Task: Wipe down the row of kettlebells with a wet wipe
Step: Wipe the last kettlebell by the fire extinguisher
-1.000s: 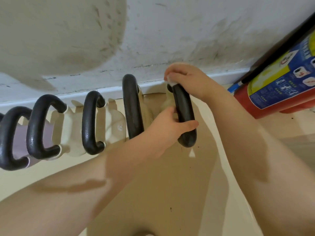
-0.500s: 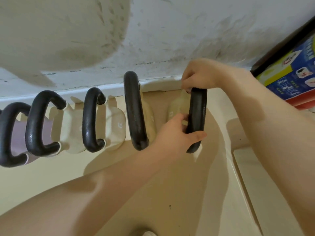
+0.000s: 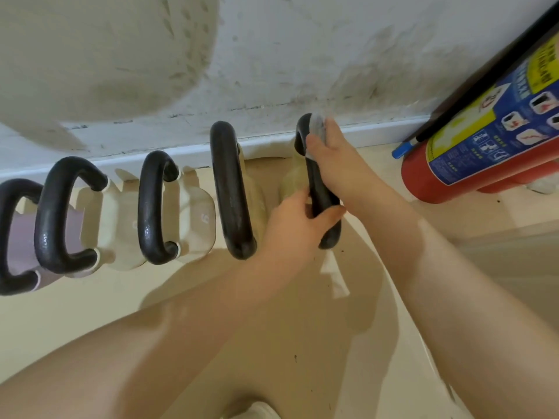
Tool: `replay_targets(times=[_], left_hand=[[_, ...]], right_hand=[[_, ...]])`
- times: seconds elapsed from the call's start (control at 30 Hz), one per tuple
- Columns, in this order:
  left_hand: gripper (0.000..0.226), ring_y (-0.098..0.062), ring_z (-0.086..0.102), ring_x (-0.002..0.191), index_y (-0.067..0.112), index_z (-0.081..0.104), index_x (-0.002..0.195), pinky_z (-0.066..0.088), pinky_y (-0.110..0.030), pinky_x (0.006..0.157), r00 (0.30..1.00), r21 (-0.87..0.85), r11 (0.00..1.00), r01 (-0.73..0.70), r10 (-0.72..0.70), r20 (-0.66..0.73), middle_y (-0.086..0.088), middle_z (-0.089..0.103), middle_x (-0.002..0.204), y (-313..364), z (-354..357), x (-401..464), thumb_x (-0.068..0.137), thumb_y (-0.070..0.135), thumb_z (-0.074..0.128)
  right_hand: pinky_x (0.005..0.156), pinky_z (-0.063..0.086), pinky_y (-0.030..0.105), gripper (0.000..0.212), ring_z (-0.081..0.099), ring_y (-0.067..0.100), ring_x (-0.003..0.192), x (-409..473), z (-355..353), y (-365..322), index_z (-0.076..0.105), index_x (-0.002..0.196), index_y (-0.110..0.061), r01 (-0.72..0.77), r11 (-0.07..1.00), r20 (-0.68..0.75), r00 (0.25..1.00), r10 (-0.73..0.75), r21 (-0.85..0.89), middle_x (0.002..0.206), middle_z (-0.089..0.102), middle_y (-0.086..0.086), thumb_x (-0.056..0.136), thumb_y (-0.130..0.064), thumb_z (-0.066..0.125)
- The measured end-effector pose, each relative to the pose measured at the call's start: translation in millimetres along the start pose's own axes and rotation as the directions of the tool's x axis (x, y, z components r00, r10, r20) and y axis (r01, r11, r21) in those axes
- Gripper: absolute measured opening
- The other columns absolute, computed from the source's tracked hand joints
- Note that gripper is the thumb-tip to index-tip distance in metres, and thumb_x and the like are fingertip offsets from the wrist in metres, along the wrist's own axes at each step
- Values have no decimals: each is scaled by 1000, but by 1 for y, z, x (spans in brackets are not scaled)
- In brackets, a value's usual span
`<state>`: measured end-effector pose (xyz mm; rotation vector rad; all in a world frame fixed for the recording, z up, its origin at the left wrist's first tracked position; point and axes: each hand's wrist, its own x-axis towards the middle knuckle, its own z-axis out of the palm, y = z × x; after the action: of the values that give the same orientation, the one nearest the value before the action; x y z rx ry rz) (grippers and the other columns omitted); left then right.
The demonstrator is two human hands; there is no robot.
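Several cream kettlebells with black handles stand in a row along the wall. At the right end, the rightmost kettlebell (image 3: 325, 204) has its handle gripped low down by my left hand (image 3: 298, 225). My right hand (image 3: 331, 152) presses a crumpled wet wipe (image 3: 316, 125) against the upper part of the same handle. Just left of it is another kettlebell (image 3: 231, 189), then one marked 6 (image 3: 193, 213), and further ones (image 3: 60, 213) toward the left edge.
A red fire extinguisher (image 3: 484, 140) with a blue and yellow label leans against the wall on the right, close to my right forearm. A scuffed white wall and baseboard (image 3: 378, 131) run behind the row. Beige floor (image 3: 302, 343) lies in front.
My right hand with the wipe has slid along the rightmost handle from its far end down onto its upper side. My left hand keeps its hold on the lower handle.
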<state>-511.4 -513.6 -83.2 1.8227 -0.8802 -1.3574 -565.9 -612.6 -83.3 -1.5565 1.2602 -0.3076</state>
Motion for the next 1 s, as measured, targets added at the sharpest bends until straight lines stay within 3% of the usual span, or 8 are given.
replay_targets(times=[0.07, 0.17, 0.27, 0.37, 0.7, 0.8, 0.93, 1.0], left_hand=[[28, -11, 63, 82, 18, 54, 109, 48, -18, 63, 1000, -4, 1000, 19, -19, 22, 4, 65, 91, 4, 0, 1, 84, 28, 63], [47, -14, 60, 107, 19, 46, 120, 49, -29, 91, 983, -130, 982, 140, -122, 138, 5, 61, 111, -4, -2, -9, 80, 9, 66], [80, -20, 39, 132, 18, 21, 144, 33, -41, 111, 966, -276, 929, 245, -209, 154, -1, 36, 147, -4, -13, -21, 75, 4, 60], [94, -20, 27, 140, 21, 3, 148, 24, -41, 116, 975, -383, 897, 221, -191, 115, -4, 22, 156, -2, -25, -26, 71, 5, 54], [64, -9, 29, 137, 24, 22, 146, 25, -24, 105, 980, -210, 963, 170, -143, 138, 8, 29, 152, -9, -35, -55, 88, 16, 49], [57, 0, 40, 123, 26, 28, 142, 28, -16, 97, 979, -193, 968, 161, -131, 155, 14, 40, 143, -14, -40, -64, 91, 13, 47], [36, 18, 42, 92, 52, 42, 96, 33, -8, 83, 970, -144, 973, 181, -153, 189, 37, 47, 95, -19, -40, -73, 91, 17, 47], [40, 9, 48, 106, 44, 44, 123, 34, -11, 94, 972, -150, 970, 193, -169, 161, 30, 53, 113, -22, -39, -69, 91, 21, 48]], right_hand=[[70, 42, 27, 41, 54, 20, 92, -2, 5, -4, 33, 133, -9, -1, 993, -50, 999, -5, -121, 113, 56, 8, 98, -31, 39], [59, 41, 26, 40, 54, 18, 76, -3, 3, -5, 45, 122, -7, -164, 978, -71, 985, 156, -127, 89, 55, 4, 93, -34, 49], [65, 49, 33, 38, 56, 20, 72, -18, 6, 4, 48, 113, -7, -243, 942, -110, 969, 223, -230, 76, 52, 0, 89, -37, 52], [83, 50, 47, 32, 61, 29, 86, -39, 19, 19, 42, 103, -10, -189, 937, -241, 963, 118, -294, 81, 53, 1, 89, -37, 52], [86, 49, 47, 25, 58, 22, 86, -80, 64, 65, 47, 98, -11, 77, 997, -619, 783, -66, -9, 89, 57, 1, 83, -19, 65], [102, 40, 38, 49, 51, 22, 114, -82, 79, 77, 38, 131, -12, -12, 998, -617, 786, 49, 64, 127, 54, 12, 88, -23, 58], [102, 29, 23, 57, 40, 25, 130, -82, 101, 84, 22, 143, -19, -142, 936, -501, 813, 297, 323, 144, 40, 8, 94, -27, 48], [97, 36, 19, 43, 53, 15, 117, -83, 95, 93, 31, 136, -37, -135, 954, -480, 839, 255, 269, 130, 54, 4, 95, -31, 43]])
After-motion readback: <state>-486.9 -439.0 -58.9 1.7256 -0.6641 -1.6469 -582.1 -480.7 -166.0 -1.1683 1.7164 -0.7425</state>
